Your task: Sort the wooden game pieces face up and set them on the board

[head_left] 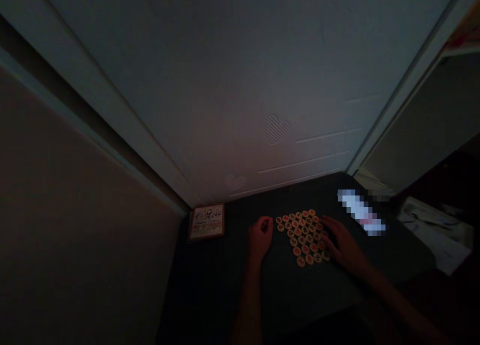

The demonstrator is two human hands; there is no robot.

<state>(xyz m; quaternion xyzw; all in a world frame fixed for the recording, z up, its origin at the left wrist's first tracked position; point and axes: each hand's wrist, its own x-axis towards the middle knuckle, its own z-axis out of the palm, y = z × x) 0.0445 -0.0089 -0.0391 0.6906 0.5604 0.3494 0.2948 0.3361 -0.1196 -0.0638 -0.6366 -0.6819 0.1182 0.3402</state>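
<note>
Round xiangqi pieces (305, 230) with red and dark characters lie flat in close rows on a dark table. Left of the rows, my left hand (260, 235) is curled closed beside the nearest pieces. Whatever its fingers may hold is hidden. My right hand (339, 240) rests along the right side of the rows, fingers apart, with its fingertips over or touching the outermost pieces. It covers part of that edge.
A square box (207, 222) with a printed lid sits at the table's back left. A bright, blurred-out oblong (360, 212) lies at the back right. Behind the table (221, 280) stands a pale panel (210, 85) with heart reliefs. Papers (437, 235) are off to the right.
</note>
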